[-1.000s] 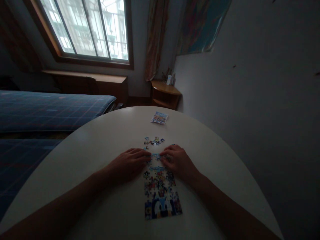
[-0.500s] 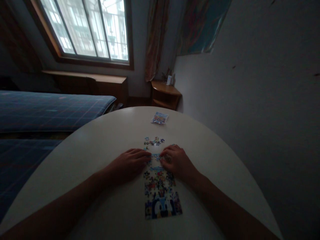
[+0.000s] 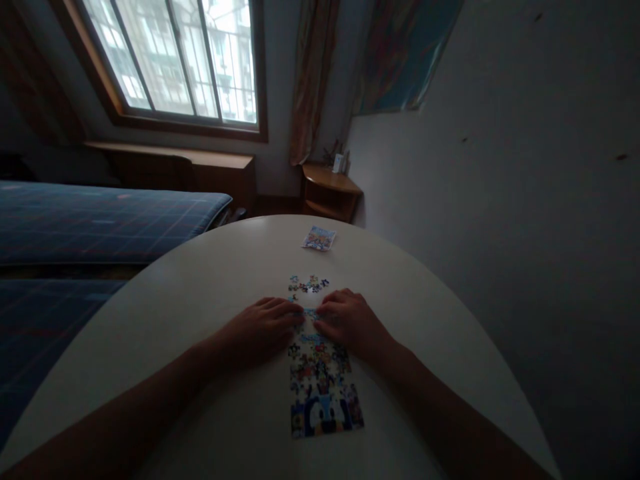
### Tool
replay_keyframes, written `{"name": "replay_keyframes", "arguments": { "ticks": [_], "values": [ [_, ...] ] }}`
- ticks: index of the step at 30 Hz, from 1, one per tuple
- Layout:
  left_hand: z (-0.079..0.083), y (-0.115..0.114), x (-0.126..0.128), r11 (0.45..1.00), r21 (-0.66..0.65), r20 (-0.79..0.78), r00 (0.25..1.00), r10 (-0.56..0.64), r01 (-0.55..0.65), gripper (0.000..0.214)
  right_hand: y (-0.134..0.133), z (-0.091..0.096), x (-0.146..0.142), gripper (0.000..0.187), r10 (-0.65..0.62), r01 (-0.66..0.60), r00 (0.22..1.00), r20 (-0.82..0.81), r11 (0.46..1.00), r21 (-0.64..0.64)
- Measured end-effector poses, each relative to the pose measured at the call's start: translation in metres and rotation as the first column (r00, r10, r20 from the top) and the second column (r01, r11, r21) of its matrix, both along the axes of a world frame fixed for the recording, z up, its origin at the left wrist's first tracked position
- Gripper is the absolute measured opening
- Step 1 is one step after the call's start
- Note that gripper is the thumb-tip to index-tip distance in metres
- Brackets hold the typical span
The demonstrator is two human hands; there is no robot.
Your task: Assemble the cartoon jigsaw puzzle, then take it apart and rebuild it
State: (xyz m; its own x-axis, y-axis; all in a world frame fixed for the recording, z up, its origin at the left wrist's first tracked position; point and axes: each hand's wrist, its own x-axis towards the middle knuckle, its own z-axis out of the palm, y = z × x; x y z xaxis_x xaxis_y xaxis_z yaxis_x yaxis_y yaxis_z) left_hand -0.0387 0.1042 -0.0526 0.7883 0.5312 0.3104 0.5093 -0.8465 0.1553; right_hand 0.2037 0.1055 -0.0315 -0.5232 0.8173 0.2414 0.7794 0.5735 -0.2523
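Note:
A partly assembled jigsaw puzzle [image 3: 327,413] lies on the white table, with a blue cartoon dog face at its near end. Beyond its main part, a short strip of joined puzzle pieces [image 3: 310,313] sits between my hands. My left hand [image 3: 270,323] grips the strip's left end with its fingertips, the thumb mostly hidden. From the right, my right hand [image 3: 350,320] has its curled fingers and thumb closed on the strip's other end. What lies under both palms is covered. Several loose puzzle pieces [image 3: 310,285] are scattered just past the fingertips.
A small printed picture sheet [image 3: 319,238] lies toward the far edge of the round white table [image 3: 210,267]. To the left stands a bed with a blue plaid mattress [image 3: 100,223]. A wooden corner shelf [image 3: 331,180] and a wall are beyond and to the right.
My right hand has shifted slightly left, narrowing the gap to my left hand over the strip. My left hand is nearly still. The loose pieces have not moved.

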Motion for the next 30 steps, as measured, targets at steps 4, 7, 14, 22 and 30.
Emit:
{"name": "replay_keyframes", "arguments": {
  "ticks": [4, 7, 14, 22, 30],
  "values": [
    [0.001, 0.000, 0.002, 1.000, -0.028, -0.022, 1.000, -0.013, 0.013, 0.034, 0.002, 0.007, -0.010, 0.016, 0.073, -0.078, 0.979, 0.191, 0.997, 0.017],
    [0.001, 0.001, 0.003, 0.999, -0.038, -0.022, 0.999, -0.026, 0.026, 0.037, 0.001, 0.008, -0.016, 0.019, 0.054, -0.067, 0.960, 0.275, 0.997, 0.037],
    [0.002, 0.003, 0.006, 0.999, -0.034, 0.001, 1.000, -0.027, 0.027, 0.030, 0.001, 0.016, -0.027, 0.018, -0.006, 0.003, 0.942, 0.336, 1.000, 0.009],
    [0.001, 0.003, 0.008, 0.999, -0.033, 0.009, 1.000, -0.018, 0.018, 0.028, 0.003, 0.029, -0.039, 0.018, -0.006, 0.030, 0.907, 0.422, 0.998, -0.050],
    [0.001, 0.002, 0.011, 1.000, -0.025, -0.036, 0.999, 0.010, -0.011, 0.040, 0.010, 0.031, -0.031, 0.020, 0.066, -0.049, 0.899, 0.433, 0.998, -0.049]
  ]
}}
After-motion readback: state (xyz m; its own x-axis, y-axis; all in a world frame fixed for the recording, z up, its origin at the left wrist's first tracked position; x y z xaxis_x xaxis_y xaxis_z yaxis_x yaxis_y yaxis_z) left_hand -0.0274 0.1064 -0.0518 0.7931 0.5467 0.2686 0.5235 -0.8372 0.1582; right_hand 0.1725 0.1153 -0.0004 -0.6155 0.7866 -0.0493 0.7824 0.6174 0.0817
